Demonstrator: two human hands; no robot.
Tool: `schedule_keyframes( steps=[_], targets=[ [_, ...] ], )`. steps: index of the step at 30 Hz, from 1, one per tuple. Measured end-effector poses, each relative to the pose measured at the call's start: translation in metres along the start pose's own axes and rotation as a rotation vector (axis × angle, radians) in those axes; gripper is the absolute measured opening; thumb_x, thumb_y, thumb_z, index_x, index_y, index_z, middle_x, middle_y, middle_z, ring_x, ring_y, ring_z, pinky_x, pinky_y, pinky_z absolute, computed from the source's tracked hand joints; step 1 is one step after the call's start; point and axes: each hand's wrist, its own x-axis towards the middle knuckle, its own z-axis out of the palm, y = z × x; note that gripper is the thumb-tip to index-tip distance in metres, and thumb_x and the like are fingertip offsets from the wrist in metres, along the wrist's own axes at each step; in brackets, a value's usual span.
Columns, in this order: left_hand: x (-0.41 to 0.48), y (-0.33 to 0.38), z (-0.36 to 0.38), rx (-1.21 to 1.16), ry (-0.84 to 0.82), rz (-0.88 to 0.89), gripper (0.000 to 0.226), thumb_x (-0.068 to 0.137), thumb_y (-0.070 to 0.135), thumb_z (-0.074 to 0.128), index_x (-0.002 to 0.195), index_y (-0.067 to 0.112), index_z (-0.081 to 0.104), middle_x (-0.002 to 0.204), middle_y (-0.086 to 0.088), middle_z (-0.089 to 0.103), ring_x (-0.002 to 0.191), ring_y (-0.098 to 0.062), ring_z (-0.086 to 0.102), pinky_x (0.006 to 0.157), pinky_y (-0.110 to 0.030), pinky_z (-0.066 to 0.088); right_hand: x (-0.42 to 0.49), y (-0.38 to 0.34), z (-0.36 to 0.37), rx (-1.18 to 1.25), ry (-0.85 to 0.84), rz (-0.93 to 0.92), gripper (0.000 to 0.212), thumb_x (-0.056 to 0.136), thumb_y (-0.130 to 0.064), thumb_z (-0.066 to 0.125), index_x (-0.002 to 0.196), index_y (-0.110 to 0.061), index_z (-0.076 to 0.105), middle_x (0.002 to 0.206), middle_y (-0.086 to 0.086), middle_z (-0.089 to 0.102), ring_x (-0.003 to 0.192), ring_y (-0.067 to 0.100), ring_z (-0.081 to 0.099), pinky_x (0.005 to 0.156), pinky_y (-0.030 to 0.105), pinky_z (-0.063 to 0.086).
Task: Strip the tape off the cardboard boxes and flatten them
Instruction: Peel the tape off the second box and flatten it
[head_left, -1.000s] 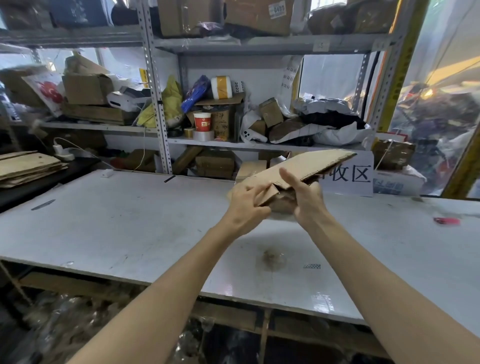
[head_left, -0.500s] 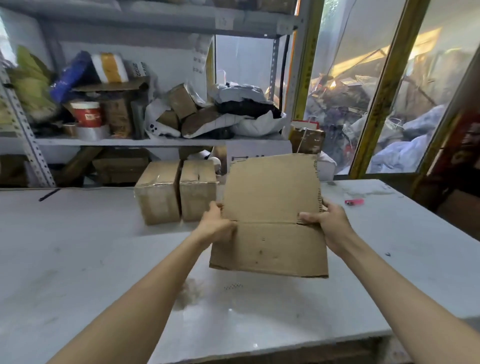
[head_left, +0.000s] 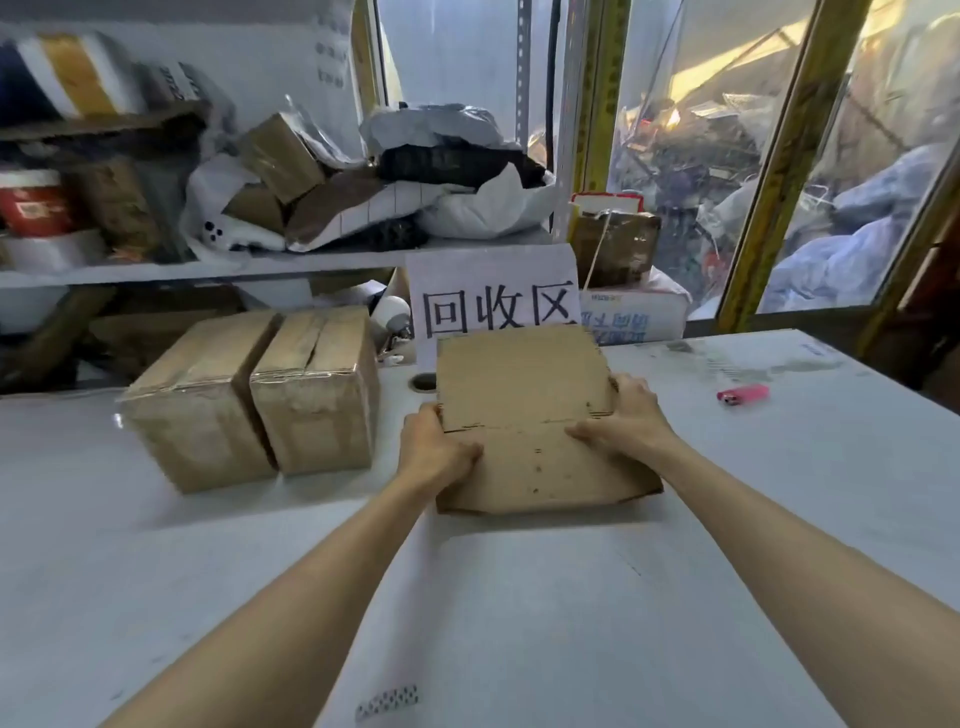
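We hold the flat brown cardboard box (head_left: 519, 384), left hand (head_left: 435, 453) and right hand (head_left: 626, 422) clamped on its sides. Low over white table (head_left: 519, 597)

Your flattened cardboard (head_left: 519, 415) hides the lower edge of the sign (head_left: 493, 275). Red tub (head_left: 31, 202): cut off by the left edge, blurred. Heaps (head_left: 857, 260) behind the window (head_left: 701, 62): too blurred to name.

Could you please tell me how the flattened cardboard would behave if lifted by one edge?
The cardboard looks thin, so probably light. It will likely bend at its visible crease. On the smooth table it should slide easily.
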Motion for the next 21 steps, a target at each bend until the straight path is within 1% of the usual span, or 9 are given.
schedule_keyframes(
  steps=[2, 4, 6, 9, 11, 14, 16, 18, 21],
  targets=[
    [0.012, -0.002, 0.011, 0.105, -0.016, 0.024, 0.059, 0.079, 0.016, 0.072, 0.132, 0.011, 0.048, 0.127, -0.011, 0.049, 0.113, -0.028, 0.052, 0.092, -0.031, 0.045, 0.012, 0.009, 0.009, 0.024, -0.023, -0.041, 0.086, 0.069, -0.039, 0.083, 0.139, -0.012, 0.04, 0.141, 0.012, 0.037, 0.131, 0.029, 0.034, 0.109, 0.039, 0.031],
    [0.019, -0.007, 0.02, 0.182, -0.031, 0.052, 0.048, 0.08, 0.018, 0.07, 0.124, 0.01, 0.055, 0.123, -0.014, 0.052, 0.111, -0.031, 0.054, 0.095, -0.034, 0.047, 0.021, 0.017, 0.018, 0.01, -0.04, -0.064, 0.077, 0.071, -0.038, 0.082, 0.136, -0.013, 0.049, 0.138, 0.012, 0.042, 0.13, 0.03, 0.037, 0.11, 0.039, 0.032],
    [0.024, -0.015, 0.025, 0.265, -0.04, 0.061, 0.042, 0.08, 0.024, 0.071, 0.118, 0.011, 0.062, 0.121, -0.011, 0.054, 0.113, -0.031, 0.053, 0.099, -0.034, 0.045, 0.026, 0.024, 0.025, -0.02, -0.065, -0.091, 0.066, 0.074, -0.037, 0.08, 0.13, -0.011, 0.057, 0.133, 0.014, 0.049, 0.127, 0.031, 0.042, 0.108, 0.04, 0.036],
    [0.028, -0.024, 0.025, 0.375, -0.043, 0.113, 0.043, 0.08, 0.033, 0.072, 0.117, 0.013, 0.065, 0.116, -0.004, 0.041, 0.119, -0.028, 0.039, 0.098, -0.028, 0.034, 0.027, 0.032, 0.035, -0.036, -0.054, -0.154, 0.054, 0.08, -0.035, 0.075, 0.125, -0.009, 0.062, 0.125, 0.015, 0.056, 0.121, 0.031, 0.047, 0.104, 0.038, 0.039],
    [0.03, -0.023, 0.026, 0.432, -0.058, 0.154, 0.043, 0.082, 0.034, 0.071, 0.117, 0.011, 0.064, 0.122, -0.006, 0.041, 0.118, -0.028, 0.034, 0.098, -0.028, 0.032, 0.024, 0.03, 0.038, -0.156, -0.069, -0.171, 0.049, 0.088, -0.038, 0.064, 0.129, -0.011, 0.059, 0.125, 0.013, 0.056, 0.125, 0.03, 0.041, 0.103, 0.039, 0.037],
    [0.025, -0.015, 0.025, 0.51, -0.123, 0.185, 0.038, 0.089, 0.028, 0.064, 0.123, 0.011, 0.062, 0.127, -0.012, 0.049, 0.119, -0.031, 0.043, 0.097, -0.032, 0.036, 0.014, 0.012, 0.038, -0.373, -0.102, -0.184, 0.031, 0.097, -0.029, 0.049, 0.12, -0.012, 0.059, 0.123, 0.012, 0.054, 0.118, 0.033, 0.043, 0.09, 0.039, 0.041],
    [0.016, -0.006, 0.02, 0.58, -0.199, 0.214, 0.031, 0.09, 0.02, 0.06, 0.118, 0.008, 0.065, 0.123, -0.016, 0.059, 0.113, -0.034, 0.053, 0.088, -0.032, 0.042, 0.001, -0.009, 0.039, -0.472, -0.094, -0.253, 0.021, 0.094, -0.014, 0.044, 0.106, -0.008, 0.059, 0.115, 0.013, 0.055, 0.11, 0.033, 0.048, 0.076, 0.033, 0.037],
    [0.004, 0.0, 0.007, 0.638, -0.253, 0.222, 0.026, 0.087, 0.015, 0.06, 0.11, 0.004, 0.064, 0.119, -0.017, 0.061, 0.107, -0.034, 0.057, 0.077, -0.031, 0.042, -0.017, -0.034, 0.042, -0.588, -0.104, -0.376, 0.014, 0.091, -0.008, 0.044, 0.098, -0.007, 0.056, 0.11, 0.012, 0.055, 0.109, 0.03, 0.048, 0.071, 0.03, 0.031],
    [-0.018, 0.004, -0.028, 0.675, -0.266, 0.223, 0.033, 0.088, 0.015, 0.061, 0.119, 0.005, 0.06, 0.123, -0.016, 0.06, 0.11, -0.033, 0.058, 0.079, -0.032, 0.044, -0.049, -0.067, 0.047, -0.694, -0.088, -0.543, 0.019, 0.089, -0.007, 0.049, 0.107, -0.008, 0.056, 0.115, 0.009, 0.054, 0.113, 0.027, 0.045, 0.072, 0.03, 0.031]
  ],
)
